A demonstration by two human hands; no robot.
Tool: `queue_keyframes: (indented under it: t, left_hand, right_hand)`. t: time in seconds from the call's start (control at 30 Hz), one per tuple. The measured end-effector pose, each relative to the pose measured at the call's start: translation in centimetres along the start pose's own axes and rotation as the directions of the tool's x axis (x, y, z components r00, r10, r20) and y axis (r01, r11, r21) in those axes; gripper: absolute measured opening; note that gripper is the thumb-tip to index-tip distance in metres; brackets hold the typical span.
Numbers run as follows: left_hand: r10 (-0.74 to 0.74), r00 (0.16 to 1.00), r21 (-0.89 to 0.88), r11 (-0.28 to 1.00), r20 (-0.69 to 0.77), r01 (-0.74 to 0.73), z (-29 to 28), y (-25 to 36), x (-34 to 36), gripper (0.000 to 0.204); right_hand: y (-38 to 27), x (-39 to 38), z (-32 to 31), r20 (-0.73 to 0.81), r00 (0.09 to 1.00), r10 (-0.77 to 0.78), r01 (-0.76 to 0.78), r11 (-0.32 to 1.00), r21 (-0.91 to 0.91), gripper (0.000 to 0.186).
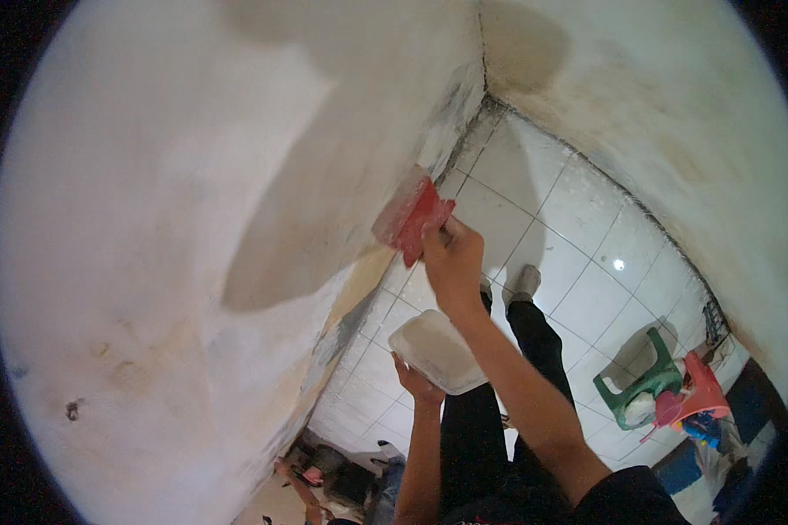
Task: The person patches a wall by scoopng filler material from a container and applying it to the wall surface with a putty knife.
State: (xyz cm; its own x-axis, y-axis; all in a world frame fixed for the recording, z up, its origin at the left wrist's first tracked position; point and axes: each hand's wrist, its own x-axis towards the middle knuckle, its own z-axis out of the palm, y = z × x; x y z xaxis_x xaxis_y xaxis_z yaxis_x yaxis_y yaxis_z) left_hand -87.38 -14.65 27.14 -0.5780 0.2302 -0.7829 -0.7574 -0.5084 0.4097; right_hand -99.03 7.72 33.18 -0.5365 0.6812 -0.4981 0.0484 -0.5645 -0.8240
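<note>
My right hand (453, 260) is closed round the handle of a red plastic putty spreader (418, 219). Whitish smears coat its wide blade, which is at the lower part of the pale wall (263, 131); whether it touches cannot be told. Lower down, my left hand (417, 383) grips the side of a whitish rectangular tub (435, 350) and supports it in front of my legs. The tub is partly hidden behind my right forearm, and pale material seems to be inside. Rough, discoloured patches run along the wall's bottom edge.
White floor tiles (578, 262) meet a second stained wall (674, 131) at the right. A green plastic stool (620, 398) and a pinkish-red bucket (705, 389) stand at the lower right. Another person's arm (299, 490) shows beside dark items (346, 481) at the lower left.
</note>
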Motion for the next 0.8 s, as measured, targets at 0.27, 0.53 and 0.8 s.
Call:
queue_keyframes:
  t: [0.27,0.53,0.8]
  left_hand:
    - [0.05,0.988,0.007,0.999,-0.146,-0.05,-2.1,-0.9,-0.5,0.072]
    - [0.058,0.997,-0.097,0.993,-0.047,-0.062,1.5,0.3,-2.8,0.07]
    - [-0.051,0.992,0.035,0.998,0.113,0.048,9.9,5.4,-7.7,0.072]
  right_hand:
    - [-2.7,4.4,6.4,0.297,0.953,-0.062,0.108,0.984,-0.142,0.022]
    - [-14.8,-2.8,8.9,0.35,0.937,0.019,-0.046,0.997,0.069,0.026]
    - [-27.8,-9.4,12.3,0.461,0.875,-0.151,0.055,0.975,0.214,0.02]
